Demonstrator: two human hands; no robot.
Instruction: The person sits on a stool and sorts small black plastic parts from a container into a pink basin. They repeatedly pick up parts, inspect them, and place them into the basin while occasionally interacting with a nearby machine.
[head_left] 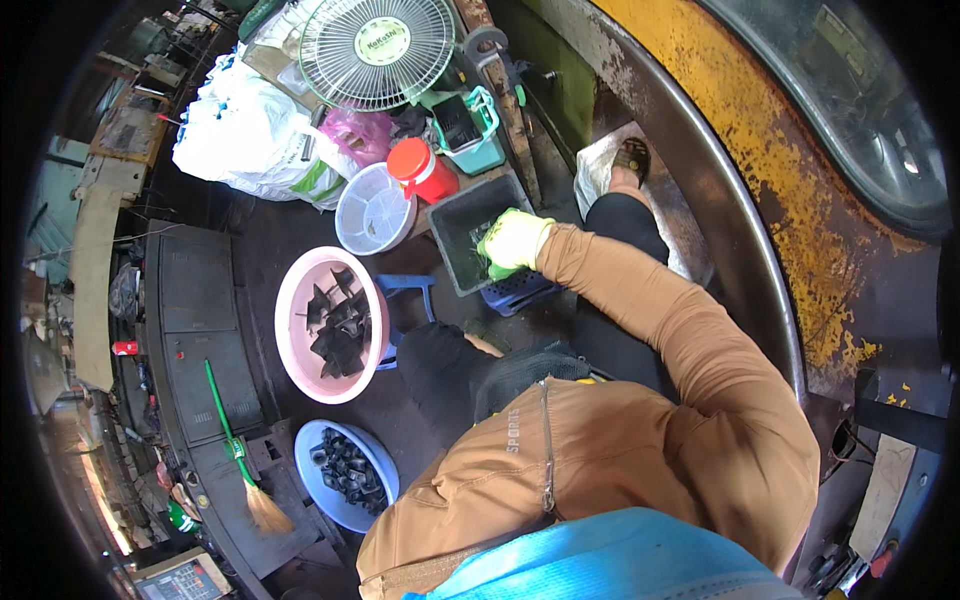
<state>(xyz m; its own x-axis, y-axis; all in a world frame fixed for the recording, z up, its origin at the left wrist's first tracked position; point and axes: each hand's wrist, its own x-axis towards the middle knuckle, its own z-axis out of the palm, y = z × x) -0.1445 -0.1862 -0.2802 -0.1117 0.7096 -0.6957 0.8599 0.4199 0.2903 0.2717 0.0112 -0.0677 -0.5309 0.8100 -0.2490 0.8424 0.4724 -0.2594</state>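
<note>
**Q:** Fig. 1, head view. Which step is shown?

**A:** A reach into the bin (452, 222). The right hand (513, 241), in a yellow-green glove, is over the bin's right wall with its fingers dipping inside. The bin is dark grey and rectangular. It stands tilted on a blue crate (520, 293), just in front of the person's knees.

**Q:** Is the hand closed on anything?

**A:** I cannot tell. The fingers curl downward, but the dark interior hides whether they grip a piece. The left hand is out of sight.

**Q:** What surrounds the bin?

**A:** There are 2 basins to the left. The pink basin (288, 300) holds large black angular parts (340, 325). The blue basin (303, 470), nearer the person, holds smaller black pieces (350, 468). A white bowl (372, 212) and a red jar (422, 170) stand just beyond the bin, with a fan (377, 50) behind them.

**Q:** What does the next move call for?

**A:** In my judgement, a firm pinch on 1 piece and a lift clear of the bin's wall. The tilted bin could slip on its crate, so the pull should be gentle. Either basin lies well to the left, so carrying a piece there means a long cross-body reach.
</note>
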